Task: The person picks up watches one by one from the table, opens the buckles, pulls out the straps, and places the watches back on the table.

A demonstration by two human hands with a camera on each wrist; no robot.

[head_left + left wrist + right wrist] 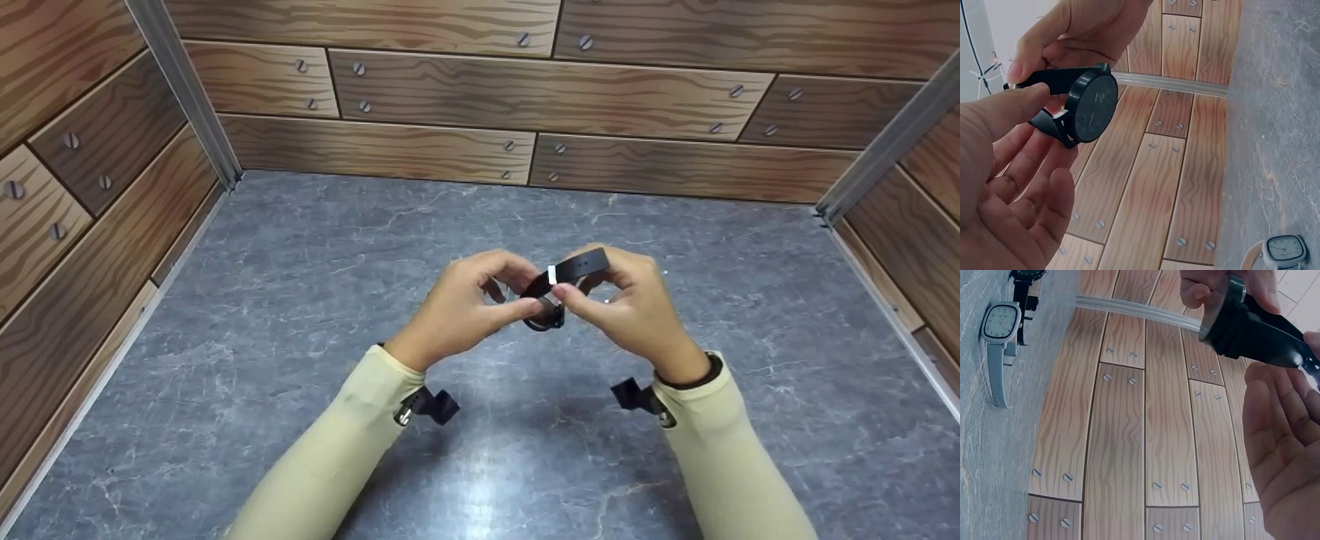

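In the head view both hands hold a black wristwatch (585, 264) above the grey surface. My left hand (466, 304) pinches it from the left with thumb and fingers. From the other side, my right hand (636, 300) pinches the strap near a shiny pale buckle or loop (553, 274), and the strap's holed end sticks out beyond it. The left wrist view shows the round dark watch face (1095, 108), tilted, facing away from the palms. In the right wrist view the black strap (1275, 340) runs between the fingers, with a bright metal piece near its end.
A square pale-cased watch (1285, 248) lies on the grey marbled surface. From the right wrist, a white watch with a grey strap (1001, 323) lies beside a dark watch (1028, 274) cut by the frame edge. Wood-patterned walls (487, 90) enclose the surface (337, 225).
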